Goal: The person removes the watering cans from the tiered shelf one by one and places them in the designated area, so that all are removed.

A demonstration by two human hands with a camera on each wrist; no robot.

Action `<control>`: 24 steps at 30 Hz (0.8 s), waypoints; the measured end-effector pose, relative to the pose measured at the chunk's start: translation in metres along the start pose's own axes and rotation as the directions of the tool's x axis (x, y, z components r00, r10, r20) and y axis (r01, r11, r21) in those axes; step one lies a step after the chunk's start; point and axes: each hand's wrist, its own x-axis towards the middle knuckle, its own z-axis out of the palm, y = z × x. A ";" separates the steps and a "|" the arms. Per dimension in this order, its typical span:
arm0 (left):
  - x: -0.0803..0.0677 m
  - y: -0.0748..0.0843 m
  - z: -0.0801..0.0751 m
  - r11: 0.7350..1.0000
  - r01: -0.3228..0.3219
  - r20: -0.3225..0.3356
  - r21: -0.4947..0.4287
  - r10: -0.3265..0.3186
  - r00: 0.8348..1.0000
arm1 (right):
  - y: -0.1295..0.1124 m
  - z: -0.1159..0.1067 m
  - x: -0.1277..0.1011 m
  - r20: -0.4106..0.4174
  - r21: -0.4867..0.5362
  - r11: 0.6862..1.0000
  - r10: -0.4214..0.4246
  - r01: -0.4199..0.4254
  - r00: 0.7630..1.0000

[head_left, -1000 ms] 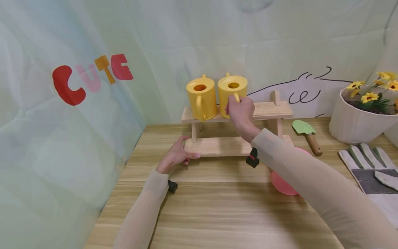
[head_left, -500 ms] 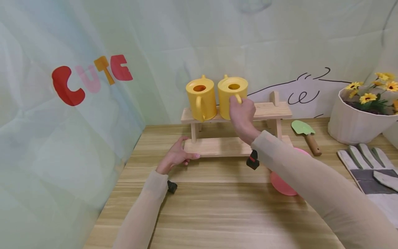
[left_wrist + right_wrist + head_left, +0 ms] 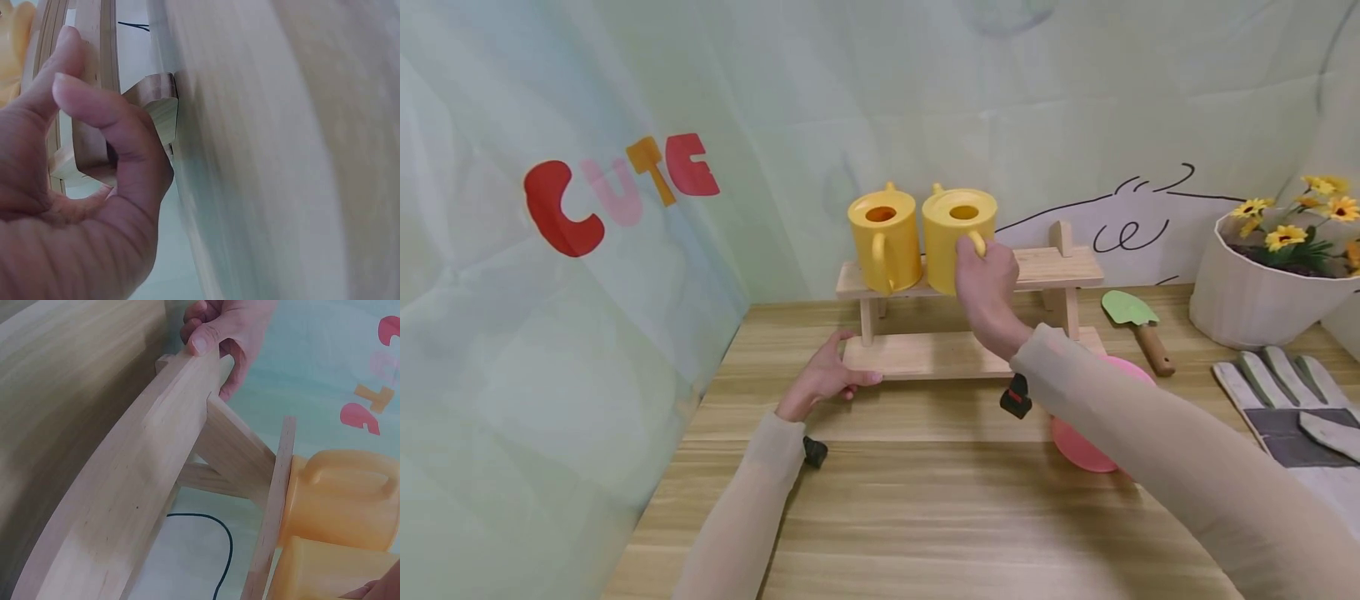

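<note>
Right hand (image 3: 987, 275) grips yellow can (image 3: 958, 237) | second can (image 3: 883, 236) touching | trowel (image 3: 1138, 319) near

Two yellow watering cans (image 3: 884, 237) (image 3: 957, 237), one wooden rack (image 3: 1045, 267), one trowel (image 3: 1135, 321).

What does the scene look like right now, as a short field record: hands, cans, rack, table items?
left hand: grips lower shelf's left end
right hand: fingers round right watering can's handle
right watering can: yellow, upright, upper shelf
left watering can: yellow, upright, beside it, untouched
wooden rack: two shelves, on table
right of rack: green trowel, work glove, flower pot
pink disc: partly under right arm
</note>
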 end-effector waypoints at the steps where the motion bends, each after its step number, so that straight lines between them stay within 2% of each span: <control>1: 0.000 0.000 0.000 1.000 0.001 0.000 0.000 -0.001 1.000 | 0.000 0.000 -0.001 0.002 0.001 1.000 -0.006 0.006 1.000; 9: -0.001 0.001 0.000 1.000 -0.002 0.006 -0.002 0.002 1.000 | 0.000 -0.006 -0.009 -0.010 0.010 1.000 -0.030 0.030 1.000; 24: 0.000 0.001 -0.001 1.000 0.007 0.007 -0.003 -0.007 1.000 | 0.005 -0.020 -0.023 0.041 0.038 0.998 -0.050 0.048 0.998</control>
